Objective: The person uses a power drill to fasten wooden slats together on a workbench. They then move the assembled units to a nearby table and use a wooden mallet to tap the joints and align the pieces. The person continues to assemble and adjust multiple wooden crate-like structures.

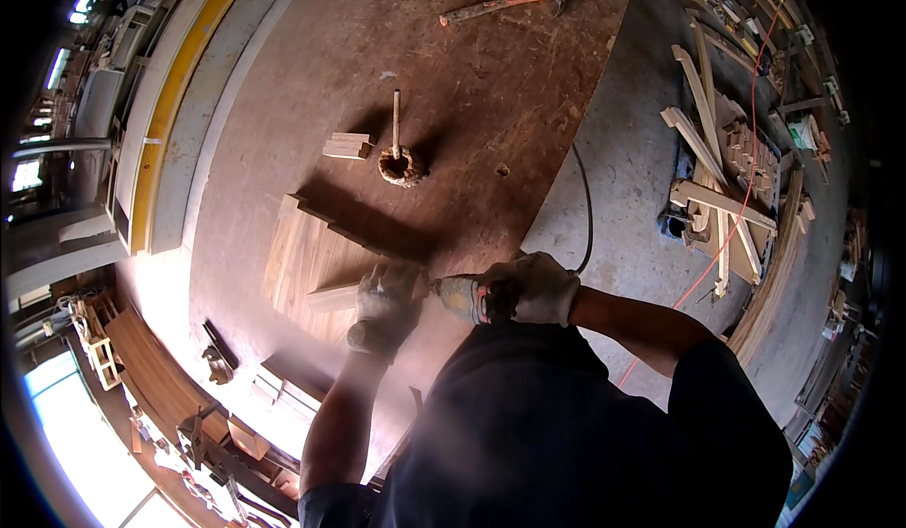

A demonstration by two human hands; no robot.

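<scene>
Low in the middle of the view, over the near part of the brown bench (491,122), two gloved hands face each other. The left hand (385,308) has its grip closed around a short wooden piece (334,298), one end of which shows left of the glove. The right hand (547,287) has its grip wrapped around a power drill (462,298), whose nose points left at that piece; I cannot tell whether the tip touches it. A dark cord (589,212) curves up beyond the right hand. Beside the left hand lies a stepped stack of wooden pieces (300,250). Farther up the bench are a round brown pot (404,181) with a stick (396,117) in it, short blocks (347,147) just left of it, and a hammer (495,6) near the top.
</scene>
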